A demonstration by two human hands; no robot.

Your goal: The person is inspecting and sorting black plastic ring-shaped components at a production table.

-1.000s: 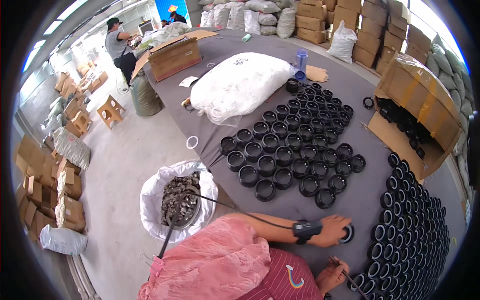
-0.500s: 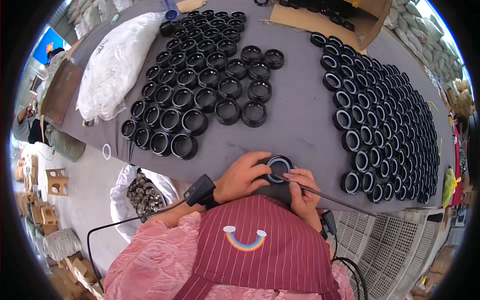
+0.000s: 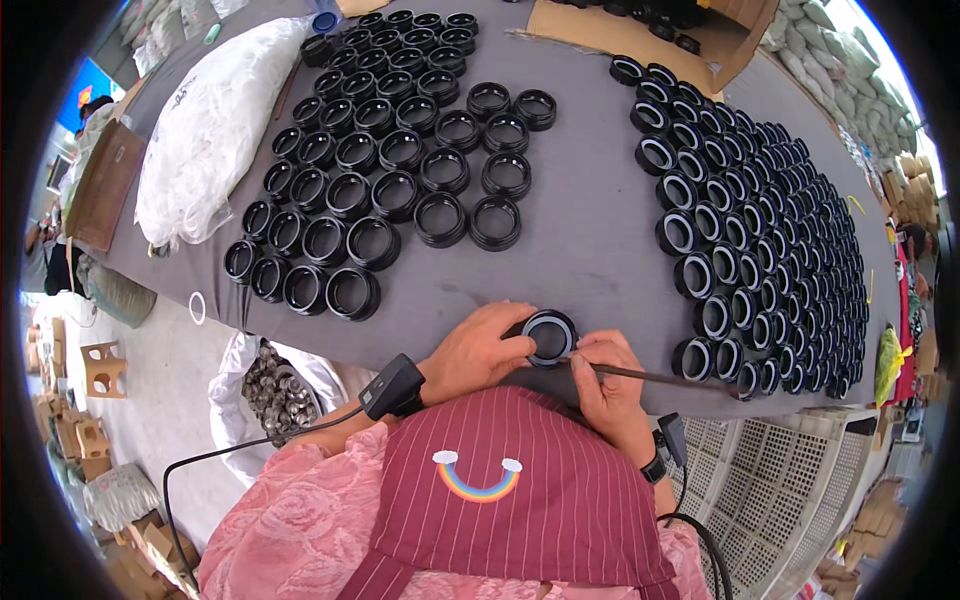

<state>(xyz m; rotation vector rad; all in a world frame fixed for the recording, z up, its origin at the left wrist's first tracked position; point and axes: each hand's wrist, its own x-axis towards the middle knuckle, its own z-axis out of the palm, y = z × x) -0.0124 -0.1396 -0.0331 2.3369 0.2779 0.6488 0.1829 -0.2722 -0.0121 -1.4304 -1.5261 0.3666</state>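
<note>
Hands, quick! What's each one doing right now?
Left hand: grip closed, holding a black ring by its left side.
Right hand: grip closed, holding a thin dark rod.

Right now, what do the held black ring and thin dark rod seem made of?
Round black ring with paler inner band: probably plastic, smooth-finished, judging by its even, clean-edged rim. Thin dark rod: possibly metal, since it looks slender and uniformly dark, though wood fits too; finish unclear.

Left hand (image 3: 482, 345) grips a black ring (image 3: 570, 327) near surface (image 3: 600, 270) edge. Right hand (image 3: 608, 385) pinches thin rod (image 3: 655, 377) beside it.
</note>
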